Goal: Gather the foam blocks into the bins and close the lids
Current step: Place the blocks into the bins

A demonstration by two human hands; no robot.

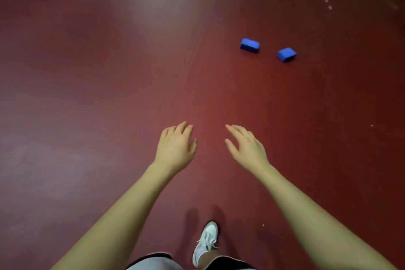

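Observation:
Two blue foam blocks lie on the dark red floor ahead and to the right: one block (249, 45) and, a little right and nearer, a second block (286, 54). They lie apart from each other. My left hand (177, 147) and my right hand (246, 147) are stretched out in front of me over the floor, palms down, fingers relaxed, holding nothing. Both hands are well short of the blocks. No bin or lid is in view.
The dark red floor (87, 94) fills the view, with a faint seam (198, 46) running up the middle. A white sneaker (206, 241) on my foot shows at the bottom centre. Small pale specks (326, 1) dot the floor at far right.

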